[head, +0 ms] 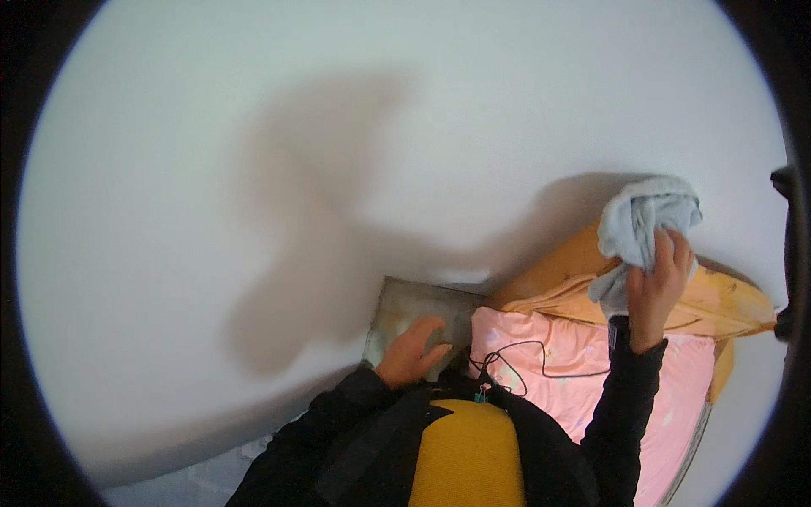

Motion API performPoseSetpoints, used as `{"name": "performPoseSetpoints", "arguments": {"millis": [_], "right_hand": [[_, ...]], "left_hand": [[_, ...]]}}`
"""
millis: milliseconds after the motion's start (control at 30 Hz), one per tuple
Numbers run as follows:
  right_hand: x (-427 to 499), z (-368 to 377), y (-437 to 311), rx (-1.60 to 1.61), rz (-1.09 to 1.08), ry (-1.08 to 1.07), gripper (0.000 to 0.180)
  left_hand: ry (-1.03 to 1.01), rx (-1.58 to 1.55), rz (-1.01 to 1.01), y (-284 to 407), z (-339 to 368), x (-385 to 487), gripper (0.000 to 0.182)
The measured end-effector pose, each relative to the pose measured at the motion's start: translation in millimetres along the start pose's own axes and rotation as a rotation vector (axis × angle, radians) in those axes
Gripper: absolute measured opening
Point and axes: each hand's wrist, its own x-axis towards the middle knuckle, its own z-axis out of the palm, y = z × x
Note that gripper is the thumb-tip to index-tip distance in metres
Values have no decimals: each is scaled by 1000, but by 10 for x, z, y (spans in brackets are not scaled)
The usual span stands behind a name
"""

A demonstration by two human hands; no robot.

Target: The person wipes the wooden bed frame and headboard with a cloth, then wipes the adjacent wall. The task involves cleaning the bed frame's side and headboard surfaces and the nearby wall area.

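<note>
My right hand grips a crumpled light blue-grey cloth and holds it up against or close to the white wall, at the right of the view. Whether the cloth touches the wall cannot be told. Below the cloth lies orange fabric along the head of a bed. My left hand is empty, its fingers apart and bent, over a grey square surface beside the bed.
A pink patterned sheet covers the bed, with a thin black cable looped across it. Grey flooring shows at the lower left. Dark objects stand at the far right rim. Shadows fall on the wall.
</note>
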Motion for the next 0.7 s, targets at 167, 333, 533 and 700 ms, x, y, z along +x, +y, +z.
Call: {"name": "performPoseSetpoints", "arguments": {"millis": [167, 333, 533, 700], "right_hand": [[-461, -144, -159, 428, 45, -136, 41], [-620, -52, -410, 956, 392, -174, 31], [64, -57, -311, 872, 264, 220, 50], [490, 692, -184, 418, 1, 407, 49]], "left_hand": [[105, -1, 5, -57, -90, -363, 43], [112, -29, -126, -113, 57, -697, 42], [95, -37, -154, 25, 421, -1070, 43], [199, -33, -264, 70, 579, -1204, 42]]}}
